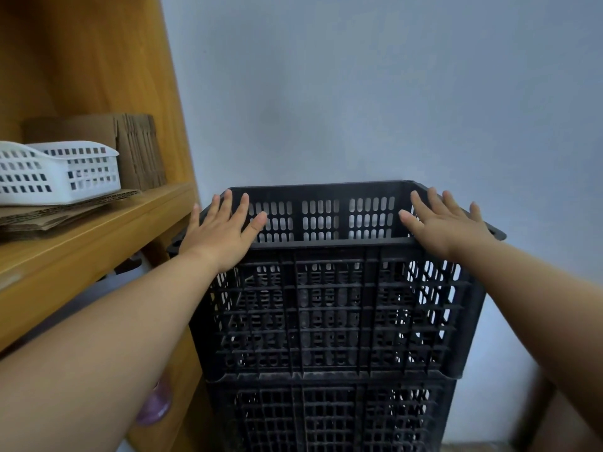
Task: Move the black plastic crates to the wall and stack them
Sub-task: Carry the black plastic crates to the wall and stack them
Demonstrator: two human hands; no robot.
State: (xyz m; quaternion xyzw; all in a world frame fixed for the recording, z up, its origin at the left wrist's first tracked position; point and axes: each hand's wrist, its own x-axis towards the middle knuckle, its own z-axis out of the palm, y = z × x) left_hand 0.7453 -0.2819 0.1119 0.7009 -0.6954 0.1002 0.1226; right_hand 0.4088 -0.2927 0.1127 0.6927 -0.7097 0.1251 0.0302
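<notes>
A black slotted plastic crate (pixel 329 308) sits on top of a second black crate (pixel 329 415), both close to the grey-blue wall (pixel 359 93). My left hand (pixel 222 233) lies flat with straight, spread fingers on the upper crate's left rim. On the right rim, my right hand (pixel 443 223) rests the same way, fingers straight and spread. Neither hand grips anything. The upper crate looks empty inside; the lower crate's bottom runs out of view.
A wooden shelf unit (pixel 98 230) stands right against the crates' left side. On its shelf are a white plastic basket (pixel 62 172) and folded cardboard (pixel 140 151). A purple object (pixel 156 402) shows under my left forearm. Bare wall lies to the right.
</notes>
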